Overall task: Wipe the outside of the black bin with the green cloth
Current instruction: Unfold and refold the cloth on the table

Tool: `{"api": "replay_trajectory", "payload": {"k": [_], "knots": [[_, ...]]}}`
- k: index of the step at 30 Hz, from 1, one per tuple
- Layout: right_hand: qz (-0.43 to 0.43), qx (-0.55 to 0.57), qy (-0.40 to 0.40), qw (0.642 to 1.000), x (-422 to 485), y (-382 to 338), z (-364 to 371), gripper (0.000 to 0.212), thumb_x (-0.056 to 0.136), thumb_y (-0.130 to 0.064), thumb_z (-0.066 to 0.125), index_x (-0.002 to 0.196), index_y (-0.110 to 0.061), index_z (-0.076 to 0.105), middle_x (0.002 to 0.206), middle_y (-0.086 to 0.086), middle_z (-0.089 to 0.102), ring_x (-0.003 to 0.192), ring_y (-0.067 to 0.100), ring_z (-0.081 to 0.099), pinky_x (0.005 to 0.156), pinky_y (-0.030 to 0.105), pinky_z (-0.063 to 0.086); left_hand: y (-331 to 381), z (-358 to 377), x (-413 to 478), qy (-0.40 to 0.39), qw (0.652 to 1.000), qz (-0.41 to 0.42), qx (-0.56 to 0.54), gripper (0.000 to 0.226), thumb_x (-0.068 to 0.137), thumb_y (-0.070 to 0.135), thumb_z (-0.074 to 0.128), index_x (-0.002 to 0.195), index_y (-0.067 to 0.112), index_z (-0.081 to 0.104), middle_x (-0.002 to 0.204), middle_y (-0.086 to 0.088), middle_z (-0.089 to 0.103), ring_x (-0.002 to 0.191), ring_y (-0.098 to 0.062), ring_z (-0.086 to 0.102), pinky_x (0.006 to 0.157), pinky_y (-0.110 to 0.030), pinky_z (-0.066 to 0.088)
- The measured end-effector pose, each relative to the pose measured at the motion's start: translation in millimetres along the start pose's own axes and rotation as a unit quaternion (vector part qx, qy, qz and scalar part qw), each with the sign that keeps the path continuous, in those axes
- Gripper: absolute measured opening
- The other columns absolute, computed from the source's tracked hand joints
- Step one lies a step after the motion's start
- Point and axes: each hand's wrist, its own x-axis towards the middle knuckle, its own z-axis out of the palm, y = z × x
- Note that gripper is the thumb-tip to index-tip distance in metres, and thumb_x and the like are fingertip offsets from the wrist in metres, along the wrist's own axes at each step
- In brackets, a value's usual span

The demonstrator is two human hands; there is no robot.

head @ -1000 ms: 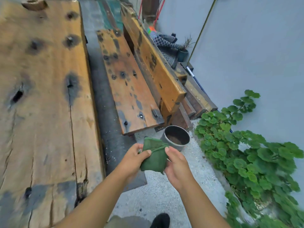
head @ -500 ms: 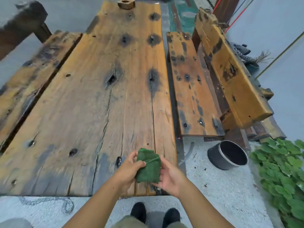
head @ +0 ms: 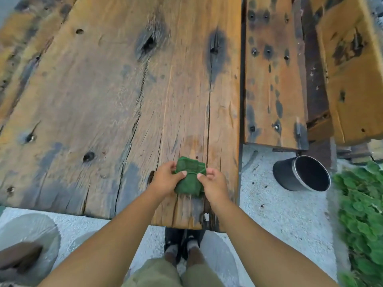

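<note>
Fingers of the left hand and of the right hand are curled closed on a bunched green cloth, each thumb pressed against the cloth's upper face, the two hands pinching it from opposite sides. Head view: the cloth is held over the near end of a weathered wooden table, whose planks show long cracks, dark knots and grey stains. Right of the table, a narrower bench seat with dark bolt marks runs parallel to it, and a tilted bench back stands further right. Pale gravelled ground lies below the table's near edge. On this ground, right of the table and just beyond the bench seat's end, the black bin lies tipped, its open mouth turned toward the camera, well apart from both hands. Green leafy plants grow right of the bin. Dark shoes show beneath the table's edge.
</note>
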Motion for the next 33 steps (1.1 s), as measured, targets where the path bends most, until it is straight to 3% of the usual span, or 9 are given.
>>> {"api": "replay_trajectory", "payload": {"k": [3,7,12,17,21,25,28,30,33], "knots": [[-0.028,-0.053,0.034,0.998,22,8,5,0.021,0.092,-0.012,0.068,0.086,-0.028,0.056,0.087,0.002,0.067,0.083,0.021,0.069,0.074,0.035,0.059,-11,6,28,0.003,0.997,0.028,0.075,0.024,0.089,0.019,0.07,0.111,0.012,0.066,0.103,-0.003,0.072,0.092,-0.019,0.069,0.08,-0.038,0.06],[-0.072,-0.176,0.07,0.979,37,20,11,0.012,0.092,-0.021,0.068,0.094,-0.022,0.057,0.086,-0.005,0.064,0.078,0.017,0.064,0.067,0.033,0.055,-33,12,48,0.059,0.971,0.075,0.22,0.011,0.089,0.027,0.069,0.092,0.019,0.061,0.087,0.009,0.063,0.083,-0.014,0.062,0.063,-0.021,0.047],[-0.096,-0.275,0.08,0.953,39,14,18,0.014,0.094,-0.021,0.062,0.102,-0.015,0.052,0.094,0.003,0.063,0.083,0.024,0.061,0.069,0.042,0.053,-46,15,55,0.087,0.955,0.075,0.273,0.022,0.09,0.037,0.065,0.081,0.018,0.057,0.086,0.001,0.058,0.077,-0.016,0.055,0.065,-0.032,0.046],[-0.118,-0.369,0.077,0.919,35,10,15,0.015,0.097,-0.027,0.059,0.1,-0.017,0.049,0.094,0.002,0.06,0.081,0.024,0.059,0.062,0.036,0.046,-33,10,63,0.059,0.962,0.008,0.268,0.028,0.086,0.038,0.069,0.079,0.02,0.048,0.077,0.0,0.06,0.071,-0.02,0.057,0.059,-0.034,0.045],[-0.071,-0.295,0.06,0.951,32,5,4,0.019,0.095,-0.027,0.065,0.1,-0.016,0.05,0.091,0.002,0.061,0.077,0.02,0.058,0.057,0.031,0.035,-17,14,50,0.09,0.968,-0.035,0.232,0.031,0.089,0.032,0.068,0.097,0.014,0.044,0.083,-0.001,0.056,0.078,-0.022,0.056,0.065,-0.034,0.043],[-0.064,-0.21,0.072,0.973,20,11,-11,0.007,0.096,-0.015,0.062,0.099,-0.017,0.055,0.086,-0.004,0.066,0.079,0.02,0.064,0.061,0.027,0.042,-16,19,21,0.156,0.974,-0.021,0.163,0.014,0.094,0.019,0.058,0.095,0.015,0.044,0.085,0.0,0.058,0.076,-0.019,0.057,0.063,-0.032,0.044],[-0.042,-0.163,0.066,0.984,9,15,-10,0.011,0.094,-0.012,0.061,0.089,-0.021,0.056,0.078,0.0,0.067,0.075,0.024,0.07,0.065,0.038,0.056,-20,22,0,0.141,0.978,0.015,0.155,0.013,0.092,0.008,0.053,0.09,0.021,0.05,0.076,0.005,0.058,0.068,-0.014,0.056,0.054,-0.024,0.038],[-0.009,-0.131,0.049,0.99,6,17,-5,0.015,0.093,-0.011,0.062,0.088,-0.023,0.055,0.077,0.002,0.068,0.072,0.022,0.071,0.071,0.046,0.061,-22,28,-5,0.109,0.978,0.048,0.173,0.017,0.091,0.003,0.051,0.094,0.018,0.058,0.085,0.003,0.061,0.078,-0.014,0.059,0.063,-0.021,0.045],[0.028,-0.092,0.042,0.994,8,18,5,0.016,0.091,-0.011,0.066,0.091,-0.022,0.055,0.082,0.002,0.068,0.08,0.025,0.071,0.077,0.052,0.06,-22,37,-3,0.057,0.969,0.088,0.222,0.026,0.091,0.0,0.053,0.114,0.009,0.062,0.112,-0.003,0.058,0.101,-0.017,0.058,0.091,-0.027,0.048]]}}
